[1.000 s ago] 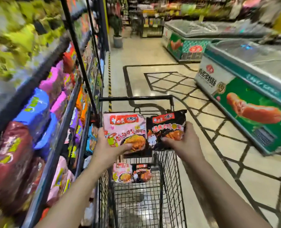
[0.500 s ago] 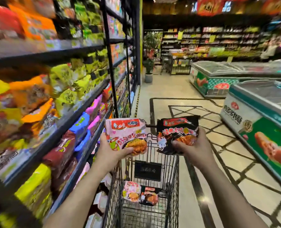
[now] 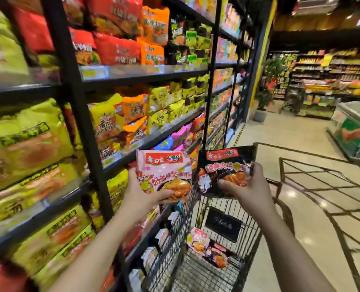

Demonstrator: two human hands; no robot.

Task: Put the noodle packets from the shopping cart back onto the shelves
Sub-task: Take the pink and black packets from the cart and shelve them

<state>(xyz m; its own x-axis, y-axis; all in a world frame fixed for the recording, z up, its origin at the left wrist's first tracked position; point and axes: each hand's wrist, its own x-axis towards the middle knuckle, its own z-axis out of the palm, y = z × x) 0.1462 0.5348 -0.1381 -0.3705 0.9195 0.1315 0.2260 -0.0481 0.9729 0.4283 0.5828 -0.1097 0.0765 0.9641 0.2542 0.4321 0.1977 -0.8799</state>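
My left hand [image 3: 142, 194] grips a pink noodle packet [image 3: 164, 171] by its lower left corner, thumb across the front. My right hand [image 3: 245, 187] grips a black noodle packet [image 3: 225, 165] by its lower right side. Both packets are held upright, side by side, above the black wire shopping cart [image 3: 248, 245]. Down in the cart's basket lie a pink packet [image 3: 198, 241] and a dark packet [image 3: 219, 257]. The black shelves [image 3: 145, 142] full of noodle bags run along my left, close to the pink packet.
Yellow, orange and red multipacks fill the shelves, with pink and blue bags [image 3: 174, 138] on the level just behind the held packets. A chest freezer [image 3: 353, 127] stands at the right. A potted plant [image 3: 263, 102] is at the aisle's far end.
My view has swung up and left toward the shelves. Both hands have lifted their packets higher above the cart and nearer the shelf; the grips are unchanged.
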